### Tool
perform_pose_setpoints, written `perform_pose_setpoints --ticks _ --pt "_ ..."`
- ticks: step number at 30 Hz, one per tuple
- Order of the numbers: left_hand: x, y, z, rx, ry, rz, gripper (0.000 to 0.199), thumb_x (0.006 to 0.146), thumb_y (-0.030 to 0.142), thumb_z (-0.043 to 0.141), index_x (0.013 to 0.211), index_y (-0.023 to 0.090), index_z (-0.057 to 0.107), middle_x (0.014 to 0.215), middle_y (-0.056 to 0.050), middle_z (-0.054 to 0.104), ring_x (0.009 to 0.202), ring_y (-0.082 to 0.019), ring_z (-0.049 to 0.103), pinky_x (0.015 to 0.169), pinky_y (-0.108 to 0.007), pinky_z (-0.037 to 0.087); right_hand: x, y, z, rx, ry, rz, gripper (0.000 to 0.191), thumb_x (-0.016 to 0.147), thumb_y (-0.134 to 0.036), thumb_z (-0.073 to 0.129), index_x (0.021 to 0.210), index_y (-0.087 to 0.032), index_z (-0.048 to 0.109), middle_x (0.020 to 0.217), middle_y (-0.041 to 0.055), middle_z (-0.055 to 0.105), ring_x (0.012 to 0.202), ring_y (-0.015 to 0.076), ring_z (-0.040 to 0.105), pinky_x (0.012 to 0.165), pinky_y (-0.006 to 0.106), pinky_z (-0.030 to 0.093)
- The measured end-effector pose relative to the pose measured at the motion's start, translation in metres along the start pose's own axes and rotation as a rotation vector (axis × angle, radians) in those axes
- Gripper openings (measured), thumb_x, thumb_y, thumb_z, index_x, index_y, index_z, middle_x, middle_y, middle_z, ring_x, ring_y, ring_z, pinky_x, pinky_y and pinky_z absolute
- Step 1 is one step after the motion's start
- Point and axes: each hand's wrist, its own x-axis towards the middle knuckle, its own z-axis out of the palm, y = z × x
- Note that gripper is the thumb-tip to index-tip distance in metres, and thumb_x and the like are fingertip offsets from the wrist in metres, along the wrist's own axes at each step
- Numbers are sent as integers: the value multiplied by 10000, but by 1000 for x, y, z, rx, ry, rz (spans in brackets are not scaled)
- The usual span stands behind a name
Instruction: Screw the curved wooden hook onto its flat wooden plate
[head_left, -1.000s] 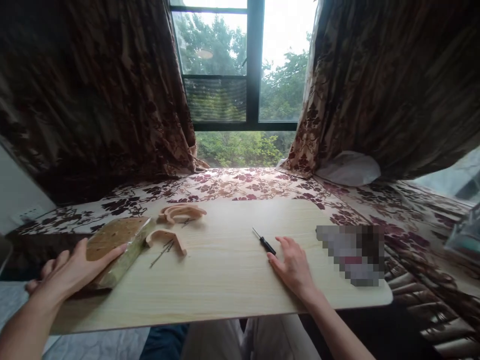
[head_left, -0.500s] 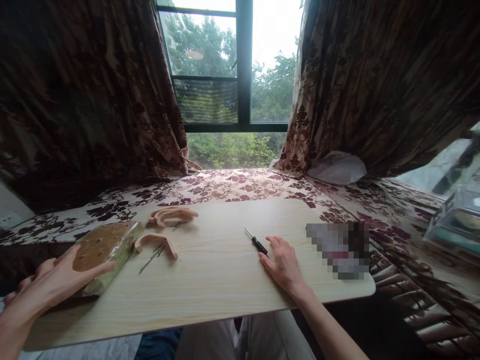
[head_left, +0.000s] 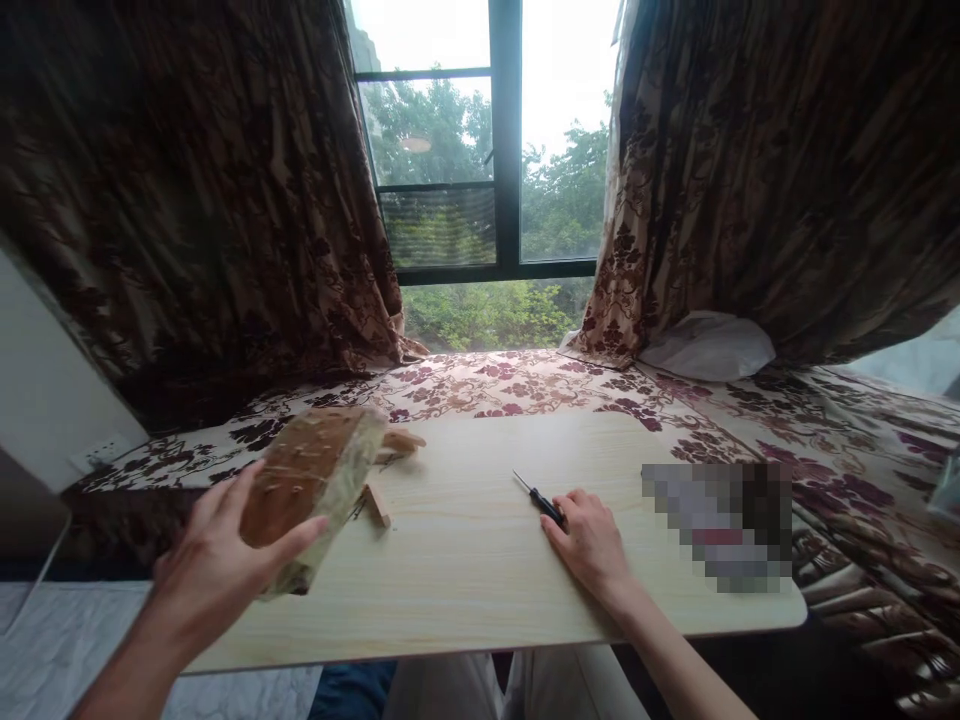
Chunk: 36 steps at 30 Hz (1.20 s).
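My left hand grips the near left side of a block-shaped package, brown on its face and wrapped in clear, shiny film. The package is tilted over the table's left part, and its contents cannot be made out. Behind it, a wooden piece and another wooden piece are partly hidden. On the right, my right hand rests on the tabletop, thumb and fingers closed at the handle end of a small black screwdriver. Its thin metal tip points away to the left.
The pale wooden table has rounded corners. A blurred-out item lies at its right end. Beyond are a flowered cloth, a white plastic bag, dark patterned curtains and a window.
My left hand has brought the package up and to the right, where it now covers much of the curved wooden pieces. The view has shifted left; my right hand stays at the screwdriver.
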Motion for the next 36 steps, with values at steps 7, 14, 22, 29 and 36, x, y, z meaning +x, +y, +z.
perform_pose_setpoints --ticks 7,14,22,29,36 --pt "-70 125 65 -126 -223 309 898 584 546 594 1373 240 293 1413 -84 344 1299 -283 318 1062 -441 241 12 2 -3 412 96 264 204 787 -392 496 779 -201 567 619 30 631 515 179 563 502 299 416" --pt "-94 163 98 5 -318 227 937 587 612 572 1381 174 340 1468 -155 267 1321 -369 257 1047 -525 182 -6 -1 -5 956 84 450 368 816 -526 503 868 -167 565 817 81 709 670 171 641 548 275 492" --pt "-89 109 108 -471 -442 61 868 697 698 372 1284 62 438 1312 -150 487 1250 -273 412 1066 -402 300 -14 -8 -6 1363 49 563 406 680 -472 723 926 -160 637 955 86 711 928 230 638 788 348 500" --pt "-96 96 119 -511 -419 47 780 674 683 428 1198 114 533 1253 -112 548 1226 -267 442 1067 -402 312 10 1 -15 1299 115 625 466 640 -528 723 938 -184 624 1112 82 663 1171 262 508 923 391 443" --pt "-100 103 121 -695 -486 100 720 771 633 448 1323 172 425 1379 -55 446 1306 -223 350 1110 -389 247 9 -19 -5 1500 96 669 351 659 -445 731 883 -192 639 1074 68 689 1209 254 482 953 401 435"
